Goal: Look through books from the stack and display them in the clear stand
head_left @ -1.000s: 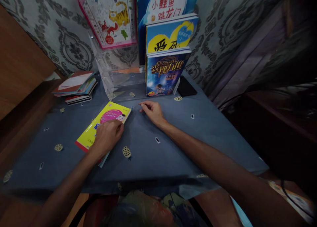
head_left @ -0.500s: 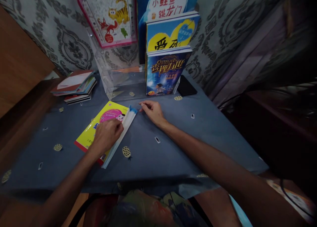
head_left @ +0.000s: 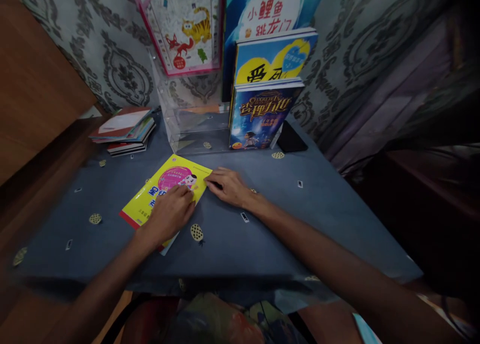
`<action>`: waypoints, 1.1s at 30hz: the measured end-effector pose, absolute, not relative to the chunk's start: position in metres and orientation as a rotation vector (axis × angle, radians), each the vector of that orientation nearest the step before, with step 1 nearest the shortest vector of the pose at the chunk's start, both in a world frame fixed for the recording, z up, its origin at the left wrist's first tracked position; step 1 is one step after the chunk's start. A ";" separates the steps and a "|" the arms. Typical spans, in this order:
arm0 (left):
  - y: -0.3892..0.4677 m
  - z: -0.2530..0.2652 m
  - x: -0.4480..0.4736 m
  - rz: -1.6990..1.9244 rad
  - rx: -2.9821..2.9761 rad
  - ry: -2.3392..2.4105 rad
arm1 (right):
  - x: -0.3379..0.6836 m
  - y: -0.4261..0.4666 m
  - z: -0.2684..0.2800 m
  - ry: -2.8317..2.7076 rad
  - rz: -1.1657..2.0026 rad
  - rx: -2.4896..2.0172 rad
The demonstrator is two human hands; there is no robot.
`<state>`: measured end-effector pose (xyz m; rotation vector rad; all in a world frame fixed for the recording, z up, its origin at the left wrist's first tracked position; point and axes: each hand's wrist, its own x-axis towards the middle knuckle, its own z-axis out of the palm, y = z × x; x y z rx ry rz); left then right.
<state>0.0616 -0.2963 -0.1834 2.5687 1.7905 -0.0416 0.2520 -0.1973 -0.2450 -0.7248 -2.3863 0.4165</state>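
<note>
A yellow book [head_left: 144,204] with a red lower edge and a pink circle on its cover lies at a slant on the table in front of me. My left hand [head_left: 171,209] rests on the right part of its cover, fingers curled together near the edge. At the upper right corner of the book, my right hand [head_left: 227,185] has thumb and fingertips pinched together against the edge. A pale sliver of paper peeks out at the lower corner, below my left wrist. Most of the book's right edge is covered by my hands.
Behind the book stands a clear acrylic rack [head_left: 198,141] holding several upright books, with a blue storybook [head_left: 258,116] in front. A stack of books [head_left: 129,131] lies at the back left. A black flat object [head_left: 292,136] sits right of the rack on the patterned cloth [head_left: 300,224].
My right hand has come to the book's corner from just beyond it. The pale strip along the right edge is now mostly hidden and the cover reaches further right. The view has shifted slightly.
</note>
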 end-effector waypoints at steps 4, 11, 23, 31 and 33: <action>-0.315 -0.179 0.004 -0.027 2.648 1.361 | 0.251 -0.198 -0.243 -2.453 0.313 -0.746; -0.344 -0.189 -0.050 -0.039 2.611 1.459 | 0.249 -0.198 -0.239 -2.480 0.334 -0.757; -0.316 -0.196 0.010 0.006 2.624 1.476 | 0.223 -0.152 -0.235 -2.592 0.232 -0.925; -0.311 -0.202 0.020 0.107 2.591 1.443 | 0.219 -0.154 -0.250 -2.523 0.258 -0.980; -0.318 -0.203 0.018 0.117 2.586 1.407 | 0.220 -0.155 -0.254 -2.516 0.269 -0.987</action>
